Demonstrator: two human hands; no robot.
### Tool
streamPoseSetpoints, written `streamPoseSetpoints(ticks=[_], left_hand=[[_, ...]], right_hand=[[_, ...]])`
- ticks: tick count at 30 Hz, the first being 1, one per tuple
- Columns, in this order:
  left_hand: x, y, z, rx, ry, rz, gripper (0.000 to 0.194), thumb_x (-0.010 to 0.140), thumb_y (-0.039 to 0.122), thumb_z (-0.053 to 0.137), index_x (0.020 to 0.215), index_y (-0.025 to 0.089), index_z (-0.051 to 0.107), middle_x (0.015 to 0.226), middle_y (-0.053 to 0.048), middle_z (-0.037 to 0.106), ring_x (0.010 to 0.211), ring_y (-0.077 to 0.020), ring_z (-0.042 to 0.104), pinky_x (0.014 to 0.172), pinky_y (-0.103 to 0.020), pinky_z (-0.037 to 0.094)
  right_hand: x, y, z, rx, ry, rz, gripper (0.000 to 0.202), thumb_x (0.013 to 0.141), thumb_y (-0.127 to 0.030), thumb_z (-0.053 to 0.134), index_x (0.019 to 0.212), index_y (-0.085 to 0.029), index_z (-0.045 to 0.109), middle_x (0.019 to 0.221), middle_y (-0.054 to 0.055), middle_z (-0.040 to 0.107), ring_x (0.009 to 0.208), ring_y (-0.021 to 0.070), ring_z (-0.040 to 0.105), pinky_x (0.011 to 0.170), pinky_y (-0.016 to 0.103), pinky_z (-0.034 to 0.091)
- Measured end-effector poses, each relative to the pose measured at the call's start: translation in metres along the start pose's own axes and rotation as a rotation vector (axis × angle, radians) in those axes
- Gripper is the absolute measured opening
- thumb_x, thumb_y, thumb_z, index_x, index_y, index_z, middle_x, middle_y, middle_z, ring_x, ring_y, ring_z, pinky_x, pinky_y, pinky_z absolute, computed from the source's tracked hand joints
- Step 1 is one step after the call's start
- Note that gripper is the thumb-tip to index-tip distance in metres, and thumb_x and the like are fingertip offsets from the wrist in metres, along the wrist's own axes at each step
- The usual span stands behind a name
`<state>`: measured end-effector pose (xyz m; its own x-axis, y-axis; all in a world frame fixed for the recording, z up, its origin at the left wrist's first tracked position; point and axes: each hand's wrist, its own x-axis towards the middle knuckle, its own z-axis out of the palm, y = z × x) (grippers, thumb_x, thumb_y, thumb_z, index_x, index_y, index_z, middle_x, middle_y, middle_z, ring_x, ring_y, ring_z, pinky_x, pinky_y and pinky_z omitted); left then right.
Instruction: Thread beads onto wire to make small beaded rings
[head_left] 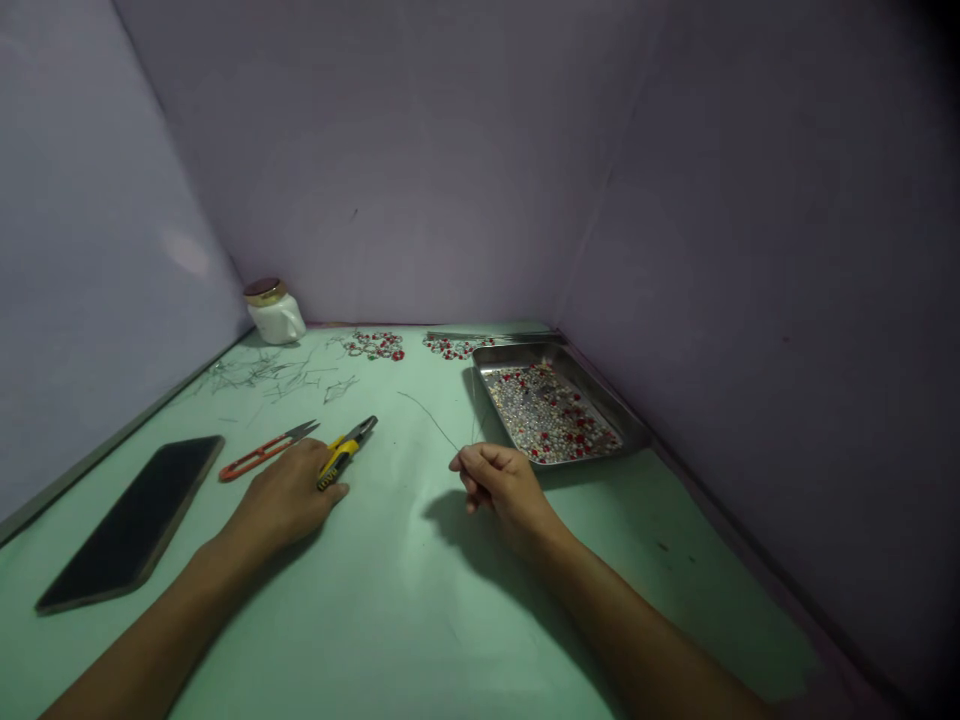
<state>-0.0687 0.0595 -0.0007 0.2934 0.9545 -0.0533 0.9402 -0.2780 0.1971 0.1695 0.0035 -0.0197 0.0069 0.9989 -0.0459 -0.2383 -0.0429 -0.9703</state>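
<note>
My left hand (289, 495) is closed around the yellow and black handles of a pair of pliers (341, 462), low over the green tabletop. The jaws point away to the upper right. My right hand (499, 488) pinches a thin wire (435, 420) between thumb and fingertips. From the pinch one strand curves up to the left, and another fainter strand seems to rise beside it. Just beyond that hand lies a metal tray (517, 462) holding many small pale and red beads (555, 415). Orange-handled thread snips (259, 455) rest left of the pliers.
A dark phone-like slab (135, 525) lies at the left. Loose wire pieces (262, 375) are scattered behind the snips, near a white lidded jar (276, 318). Two clusters of red-beaded wire pieces (379, 346) sit at the back. Pale walls (420, 170) enclose the table.
</note>
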Motion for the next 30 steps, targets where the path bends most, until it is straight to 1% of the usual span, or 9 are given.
streamPoseSetpoints(ticks=[3,6,8,11,14,18,20,25,30], left_hand=[[-0.001,0.004,0.003,-0.017,0.011,0.012,0.018,0.073,0.036,0.049,0.078,0.019,0.05,0.092,-0.008,0.055,0.087,-0.0271,0.052,0.066,-0.034,0.036],[-0.005,0.01,-0.002,-0.165,-0.012,0.05,0.011,0.07,0.028,0.048,0.078,0.019,0.049,0.085,-0.005,0.054,0.082,-0.0234,0.051,0.066,-0.032,0.037],[-0.01,0.018,-0.007,-0.348,-0.113,0.114,0.014,0.064,0.02,0.048,0.078,0.019,0.048,0.078,-0.001,0.053,0.074,-0.0197,0.05,0.064,-0.029,0.037],[-0.021,0.036,-0.013,-0.625,-0.306,0.175,0.028,0.055,0.012,0.045,0.082,0.019,0.05,0.075,0.001,0.052,0.069,-0.0171,0.049,0.06,-0.026,0.036],[-0.032,0.053,-0.017,-0.727,-0.398,0.169,0.033,0.051,0.009,0.041,0.081,0.019,0.051,0.076,0.001,0.053,0.07,-0.0172,0.049,0.059,-0.026,0.036],[-0.039,0.062,-0.019,-0.751,-0.362,0.153,0.042,0.051,0.007,0.041,0.089,0.019,0.053,0.089,-0.002,0.058,0.085,-0.0209,0.053,0.074,-0.03,0.039],[-0.039,0.061,-0.02,-0.728,-0.328,0.148,0.043,0.052,0.008,0.041,0.091,0.019,0.053,0.09,-0.002,0.059,0.086,-0.0216,0.053,0.075,-0.031,0.039],[-0.036,0.058,-0.018,-0.663,-0.3,0.161,0.038,0.052,0.008,0.04,0.086,0.018,0.052,0.084,-0.002,0.056,0.077,-0.0193,0.052,0.068,-0.028,0.038],[-0.035,0.057,-0.008,-0.671,-0.299,0.154,0.025,0.053,0.008,0.039,0.074,0.019,0.047,0.067,0.003,0.047,0.062,-0.0138,0.044,0.057,-0.023,0.034]], right_hand=[[-0.003,-0.001,0.003,0.014,-0.006,0.03,0.025,0.073,-0.038,0.059,0.065,-0.015,0.064,0.047,-0.004,0.045,0.037,0.0065,0.036,0.037,0.023,0.032],[-0.004,0.0,0.003,0.013,-0.006,0.018,0.025,0.073,-0.038,0.059,0.065,-0.015,0.065,0.047,-0.003,0.046,0.037,0.0065,0.038,0.037,0.023,0.03],[-0.003,0.002,0.003,0.026,0.012,-0.002,0.023,0.073,-0.036,0.059,0.064,-0.016,0.065,0.047,-0.003,0.046,0.037,0.0068,0.037,0.037,0.023,0.031],[-0.001,0.005,0.002,0.027,0.052,-0.035,0.021,0.073,-0.034,0.059,0.065,-0.016,0.065,0.047,-0.003,0.047,0.039,0.0077,0.039,0.039,0.023,0.034],[0.0,0.006,0.002,-0.004,0.107,-0.056,0.022,0.072,-0.036,0.06,0.066,-0.015,0.065,0.046,-0.003,0.046,0.039,0.0084,0.041,0.04,0.024,0.036],[0.0,0.004,0.002,-0.121,0.159,-0.105,0.022,0.072,-0.035,0.058,0.064,-0.015,0.064,0.044,-0.004,0.046,0.039,0.0089,0.042,0.04,0.024,0.036],[-0.001,0.003,0.003,-0.211,0.165,-0.147,0.021,0.072,-0.033,0.057,0.063,-0.015,0.064,0.044,-0.003,0.048,0.04,0.0096,0.043,0.041,0.024,0.036],[-0.005,0.003,0.002,-0.469,0.186,-0.384,0.021,0.076,-0.027,0.054,0.059,-0.016,0.062,0.05,-0.001,0.053,0.047,0.0113,0.047,0.046,0.024,0.036],[-0.008,0.004,0.001,-0.665,0.177,-0.584,0.023,0.079,-0.021,0.051,0.058,-0.016,0.061,0.051,0.0,0.054,0.048,0.0111,0.048,0.049,0.024,0.036]])
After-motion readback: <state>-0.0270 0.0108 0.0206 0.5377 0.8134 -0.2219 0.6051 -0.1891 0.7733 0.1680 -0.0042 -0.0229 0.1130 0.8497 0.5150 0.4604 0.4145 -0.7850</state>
